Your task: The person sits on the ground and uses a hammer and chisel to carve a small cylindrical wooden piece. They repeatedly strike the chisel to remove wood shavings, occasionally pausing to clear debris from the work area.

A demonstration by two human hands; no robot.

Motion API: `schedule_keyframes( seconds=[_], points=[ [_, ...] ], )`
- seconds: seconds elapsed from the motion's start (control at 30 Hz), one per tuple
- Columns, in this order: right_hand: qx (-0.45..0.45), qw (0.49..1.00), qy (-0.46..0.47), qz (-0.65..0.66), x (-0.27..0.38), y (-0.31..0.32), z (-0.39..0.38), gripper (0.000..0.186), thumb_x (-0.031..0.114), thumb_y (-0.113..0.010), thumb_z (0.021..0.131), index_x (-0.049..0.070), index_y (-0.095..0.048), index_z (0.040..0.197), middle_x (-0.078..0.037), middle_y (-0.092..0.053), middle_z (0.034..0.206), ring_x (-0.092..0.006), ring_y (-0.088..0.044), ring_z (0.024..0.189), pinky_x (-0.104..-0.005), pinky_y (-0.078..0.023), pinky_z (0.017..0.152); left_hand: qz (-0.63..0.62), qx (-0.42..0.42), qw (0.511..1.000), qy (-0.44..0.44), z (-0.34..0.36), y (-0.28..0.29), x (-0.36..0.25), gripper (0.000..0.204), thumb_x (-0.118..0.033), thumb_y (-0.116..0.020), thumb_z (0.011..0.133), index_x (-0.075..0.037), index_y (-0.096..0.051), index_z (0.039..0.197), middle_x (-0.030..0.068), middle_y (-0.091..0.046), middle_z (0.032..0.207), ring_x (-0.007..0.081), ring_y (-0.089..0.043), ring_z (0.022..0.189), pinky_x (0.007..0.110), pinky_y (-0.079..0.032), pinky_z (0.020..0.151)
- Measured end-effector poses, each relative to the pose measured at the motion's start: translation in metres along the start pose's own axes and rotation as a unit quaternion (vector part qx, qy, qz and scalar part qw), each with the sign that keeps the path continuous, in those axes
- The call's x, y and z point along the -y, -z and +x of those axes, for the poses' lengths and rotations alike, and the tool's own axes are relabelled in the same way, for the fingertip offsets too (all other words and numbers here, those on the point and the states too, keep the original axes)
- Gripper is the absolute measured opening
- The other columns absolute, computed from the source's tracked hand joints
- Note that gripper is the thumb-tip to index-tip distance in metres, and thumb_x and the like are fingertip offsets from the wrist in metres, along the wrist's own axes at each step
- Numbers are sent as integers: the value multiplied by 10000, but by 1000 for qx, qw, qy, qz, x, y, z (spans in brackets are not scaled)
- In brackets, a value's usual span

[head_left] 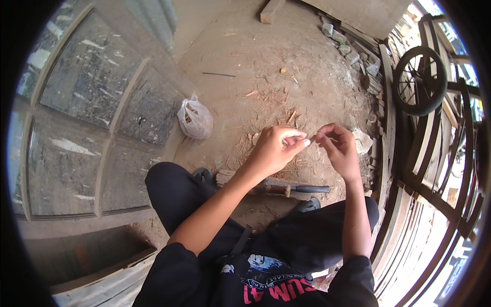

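My left hand (286, 146) and my right hand (331, 143) are raised close together over the dirt floor, each with curled fingers and thumb closed near the fingertips. A small thin piece runs between them, too small to make out. Below my hands, between my feet, lie a weathered piece of wood (225, 179) and a tool with a dark handle (312, 189), partly hidden by my left forearm. Pale wood shavings (290, 116) are scattered on the ground beyond my hands.
A tied plastic bag (198, 123) sits left of my hands, beside a framed glass panel (82, 77). Stones (352, 58) line the right edge, near a spoked wheel (419, 79) and stacked timber (429, 163). A wooden block (271, 11) lies at the back.
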State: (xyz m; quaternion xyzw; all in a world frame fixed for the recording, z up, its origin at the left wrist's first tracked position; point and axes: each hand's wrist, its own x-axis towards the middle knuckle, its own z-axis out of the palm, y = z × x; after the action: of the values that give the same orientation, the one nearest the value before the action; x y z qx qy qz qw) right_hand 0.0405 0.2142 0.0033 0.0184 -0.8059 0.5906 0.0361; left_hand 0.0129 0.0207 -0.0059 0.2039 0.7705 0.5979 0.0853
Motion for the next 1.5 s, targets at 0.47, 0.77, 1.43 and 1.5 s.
schedule_keyframes(
  seconds=[0.47, 0.77, 1.43, 1.5],
  points=[
    [31, 966, 31, -256, -55, -21, 21, 91, 6, -613, 770, -4, -632, 858, -153, -670, 831, -274, -673, 777, -331, -532, 657, 29, -121, 990, -63, 4, 22, 3, 356, -149, -452, 957, 20, -424, 1269, 123, -660, 943, 122, -600, 682, 283, -500, 624],
    [29, 950, -5, -311, -143, -40, 29, 108, 70, -559, 791, 3, -625, 846, -200, -641, 817, -376, -629, 770, -394, -506, 672, -46, -141, 988, 31, -4, 61, -13, 330, -184, -597, 889, 23, -577, 1145, 133, -645, 1023, 158, -600, 972, 287, -480, 817],
    [47, 930, -165, -324, -299, -150, -1, 310, 135, -642, 716, -2, -592, 989, -248, -602, 948, -389, -586, 930, -443, -478, 821, -325, -64, 942, 62, -6, 80, -27, 207, -199, -538, 921, -5, -610, 938, 94, -643, 893, 169, -620, 841, 305, -486, 764],
    [14, 940, -114, -321, -299, -174, 1, 350, 136, -614, 745, -6, -530, 1053, -251, -538, 1084, -409, -539, 1017, -461, -465, 842, -314, -72, 945, 64, -7, 81, -30, 203, -193, -533, 923, -4, -606, 925, 96, -640, 885, 170, -620, 830, 306, -487, 762]
  ],
)
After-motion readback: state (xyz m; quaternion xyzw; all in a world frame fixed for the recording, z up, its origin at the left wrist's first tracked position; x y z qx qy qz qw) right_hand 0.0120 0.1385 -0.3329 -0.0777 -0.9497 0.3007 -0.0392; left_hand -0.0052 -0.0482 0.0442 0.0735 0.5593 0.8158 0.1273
